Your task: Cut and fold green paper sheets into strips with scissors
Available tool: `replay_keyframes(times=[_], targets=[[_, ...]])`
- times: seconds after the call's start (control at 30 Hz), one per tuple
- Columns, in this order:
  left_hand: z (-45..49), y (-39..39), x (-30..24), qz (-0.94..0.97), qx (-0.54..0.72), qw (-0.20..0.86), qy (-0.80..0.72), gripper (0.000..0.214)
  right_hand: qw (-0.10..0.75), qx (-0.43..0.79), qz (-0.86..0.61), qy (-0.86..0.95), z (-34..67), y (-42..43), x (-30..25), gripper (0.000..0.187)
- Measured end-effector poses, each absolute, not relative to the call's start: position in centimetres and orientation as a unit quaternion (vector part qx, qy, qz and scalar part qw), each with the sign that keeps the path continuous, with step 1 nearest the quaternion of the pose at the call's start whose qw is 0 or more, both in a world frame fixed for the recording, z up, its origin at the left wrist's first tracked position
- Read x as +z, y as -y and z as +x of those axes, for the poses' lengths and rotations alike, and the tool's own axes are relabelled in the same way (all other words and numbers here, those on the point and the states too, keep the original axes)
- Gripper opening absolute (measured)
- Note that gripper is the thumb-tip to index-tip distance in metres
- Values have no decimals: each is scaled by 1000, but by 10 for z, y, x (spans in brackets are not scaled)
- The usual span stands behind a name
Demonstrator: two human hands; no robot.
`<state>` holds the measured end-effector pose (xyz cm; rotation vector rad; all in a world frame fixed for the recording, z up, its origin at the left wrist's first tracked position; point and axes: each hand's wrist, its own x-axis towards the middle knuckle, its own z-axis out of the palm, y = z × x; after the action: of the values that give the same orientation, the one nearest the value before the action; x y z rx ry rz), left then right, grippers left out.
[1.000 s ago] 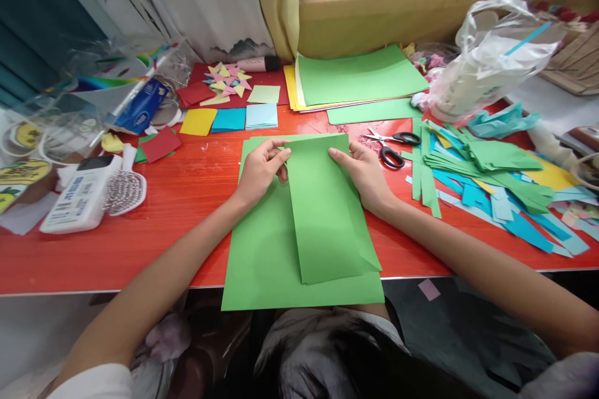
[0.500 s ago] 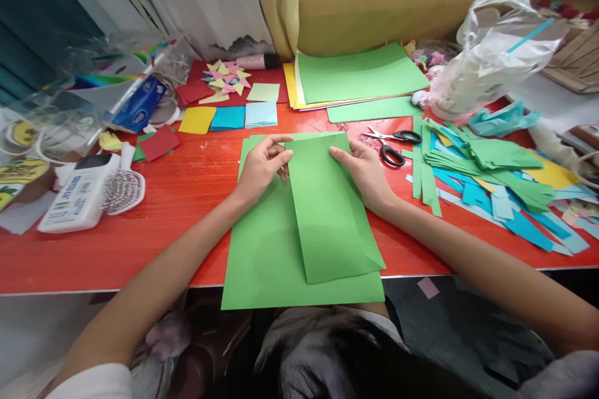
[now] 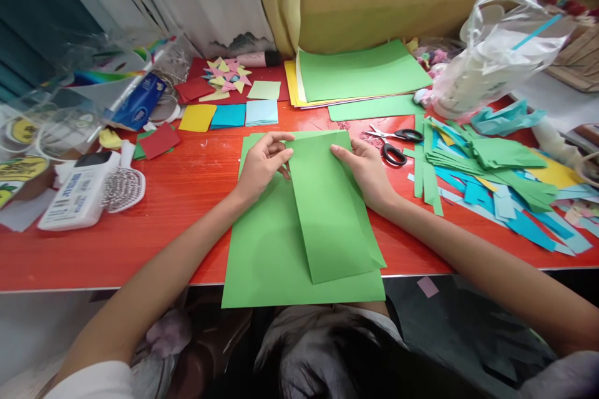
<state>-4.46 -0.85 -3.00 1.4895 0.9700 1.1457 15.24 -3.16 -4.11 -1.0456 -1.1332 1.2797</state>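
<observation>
A folded sheet of green paper (image 3: 330, 212) lies at a slant over a larger green sheet (image 3: 262, 262), whose near end hangs past the table edge. My left hand (image 3: 266, 162) pinches the folded sheet's upper left corner between thumb and fingers. At the upper right corner, my right hand (image 3: 362, 168) has its thumb on top and its fingers curled at the side, gripping the same sheet. The folded sheet's lower right corner shows a slightly open layer. Black-handled scissors (image 3: 395, 144) rest just beyond my right hand.
Green and blue paper strips (image 3: 496, 174) pile up on the right. A bagged cup (image 3: 477, 68) stands behind them. Green sheets (image 3: 360, 72) are stacked at the back. Small paper squares (image 3: 228, 116), a hairbrush (image 3: 124, 189) and a white bottle (image 3: 79, 193) lie on the left.
The folded sheet's near end has shifted very slightly to the right. Both hands keep their grip on its upper corners.
</observation>
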Motion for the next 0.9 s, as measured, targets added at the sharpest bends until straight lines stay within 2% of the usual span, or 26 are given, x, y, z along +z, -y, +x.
replay_keyframes(times=[0.9], targets=[[-44,10,-30,613,484,457,-425,22,524,535,-445,492,153,31,-42,29]])
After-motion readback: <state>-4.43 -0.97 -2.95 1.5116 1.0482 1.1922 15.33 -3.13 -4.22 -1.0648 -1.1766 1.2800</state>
